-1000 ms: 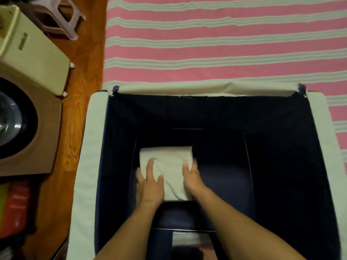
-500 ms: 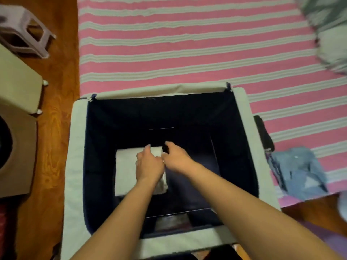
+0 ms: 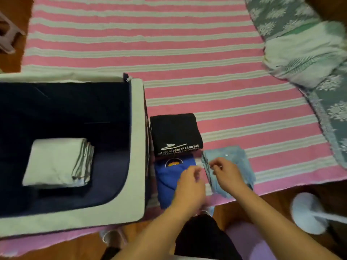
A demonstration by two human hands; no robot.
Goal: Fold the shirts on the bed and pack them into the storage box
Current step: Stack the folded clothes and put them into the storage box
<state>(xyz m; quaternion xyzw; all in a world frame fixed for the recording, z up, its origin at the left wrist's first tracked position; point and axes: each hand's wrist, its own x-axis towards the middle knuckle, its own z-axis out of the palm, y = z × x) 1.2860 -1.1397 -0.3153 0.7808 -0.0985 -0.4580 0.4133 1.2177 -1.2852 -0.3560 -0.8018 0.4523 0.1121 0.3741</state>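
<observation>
At the near edge of a pink-and-white striped bed (image 3: pixel 187 59), a person leans over three folded shirts lying beside an open storage box (image 3: pixel 138 147). A folded white shirt (image 3: pixel 54 162) already sits on the dark floor of the box, toward its left side. Just to the right of the box wall, a folded black shirt (image 3: pixel 175 133) with white lettering lies flat, and a folded blue shirt (image 3: pixel 169 177) with a round printed badge lies directly in front of it, their edges touching. A light blue shirt (image 3: pixel 231 166) rests just beside the blue one, close to the bed's edge. The left hand (image 3: pixel 189 184) hovers over the blue shirt with fingers loosely curled; motion blur makes it impossible to tell whether it has hold of the cloth. The right hand (image 3: pixel 224 174) rests on the light blue shirt, fingertips bent at its left edge, though a firm grip cannot be confirmed. A green patterned blanket (image 3: pixel 293 15) is heaped at the far right corner of the bed.
</observation>
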